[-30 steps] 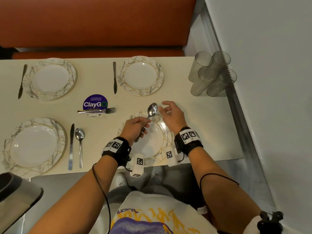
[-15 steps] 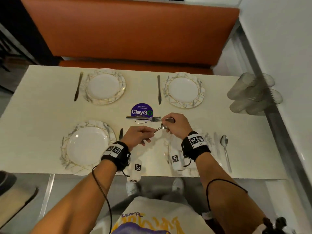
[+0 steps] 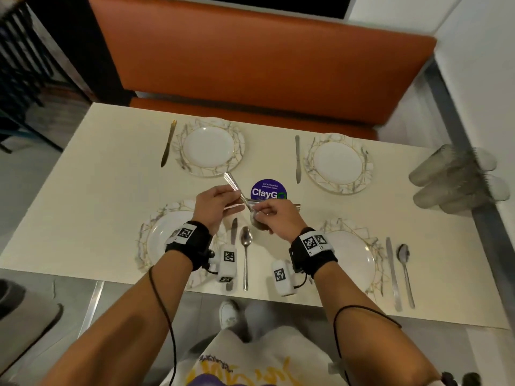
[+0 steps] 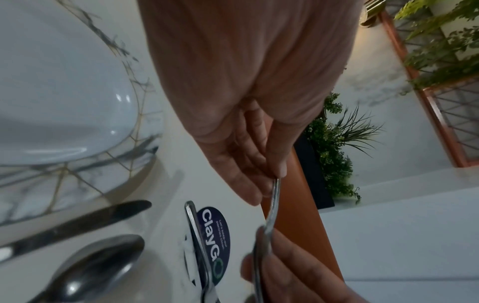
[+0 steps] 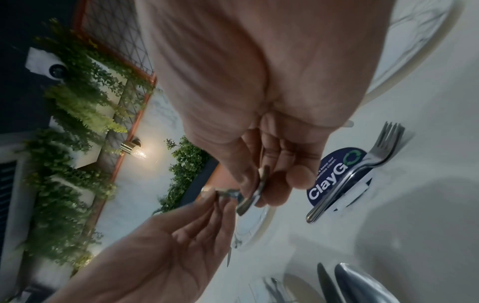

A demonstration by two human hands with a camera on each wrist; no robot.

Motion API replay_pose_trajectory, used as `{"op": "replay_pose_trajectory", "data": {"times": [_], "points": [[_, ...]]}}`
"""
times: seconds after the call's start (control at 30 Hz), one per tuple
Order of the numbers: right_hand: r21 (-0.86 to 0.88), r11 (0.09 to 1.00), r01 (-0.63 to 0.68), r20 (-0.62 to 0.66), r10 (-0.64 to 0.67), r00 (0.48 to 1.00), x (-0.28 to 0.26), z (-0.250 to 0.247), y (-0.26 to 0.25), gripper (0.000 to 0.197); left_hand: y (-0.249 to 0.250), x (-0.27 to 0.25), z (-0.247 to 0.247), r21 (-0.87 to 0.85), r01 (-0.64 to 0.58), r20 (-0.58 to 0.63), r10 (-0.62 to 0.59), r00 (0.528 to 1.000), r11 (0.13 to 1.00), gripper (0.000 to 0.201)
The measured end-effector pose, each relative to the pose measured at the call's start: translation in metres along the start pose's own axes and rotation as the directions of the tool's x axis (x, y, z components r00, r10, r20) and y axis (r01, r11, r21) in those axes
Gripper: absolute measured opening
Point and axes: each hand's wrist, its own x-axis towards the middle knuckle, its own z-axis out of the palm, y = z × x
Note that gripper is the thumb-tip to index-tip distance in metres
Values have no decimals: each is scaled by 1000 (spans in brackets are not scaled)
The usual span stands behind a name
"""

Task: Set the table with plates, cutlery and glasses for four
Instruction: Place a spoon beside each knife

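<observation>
Both hands hold one metal spoon (image 3: 233,185) above the middle of the cream table (image 3: 97,174). My left hand (image 3: 235,200) pinches its handle (image 4: 274,196), which points away to the left. My right hand (image 3: 259,215) pinches the bowl (image 5: 255,189). Four marble-rimmed plates are laid: far left (image 3: 209,147), far right (image 3: 338,162), near left (image 3: 158,235), near right (image 3: 354,257). A knife (image 3: 233,232) and spoon (image 3: 246,240) lie beside the near left plate, another knife (image 3: 392,271) and spoon (image 3: 404,257) right of the near right plate. One knife lies left of each far plate.
Forks (image 5: 362,170) lie across a purple ClayGo sticker (image 3: 264,190) just beyond my hands. Several clear glasses (image 3: 457,179) stand bunched at the table's right edge by the wall. An orange bench (image 3: 250,65) runs along the far side.
Both hands carried the spoon left, from above the near right plate to above the gap between the near plates. Its handle swung round to point away to the left.
</observation>
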Motion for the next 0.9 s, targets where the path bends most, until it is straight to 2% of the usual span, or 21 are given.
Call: {"op": "replay_pose_trajectory", "data": {"times": [0.27,0.5,0.63,0.73,0.9], "points": [[62,995,-81,-132,89,987,33,-20,6,19,-11,32,53,137,8,75,-19,997,990,19],[88,988,-124,-304,145,941,70,-83,32,15,3,104,116,239,50,99,-76,992,970,13],[90,983,-159,-366,181,913,91,-124,52,15,6,166,148,389,78,33,-98,995,918,12],[112,979,-172,-378,202,904,98,-149,65,11,-6,215,159,582,89,-57,-68,996,808,8],[140,972,-186,-429,229,874,106,-165,85,9,-13,256,181,656,112,-115,-48,992,746,16]]}}
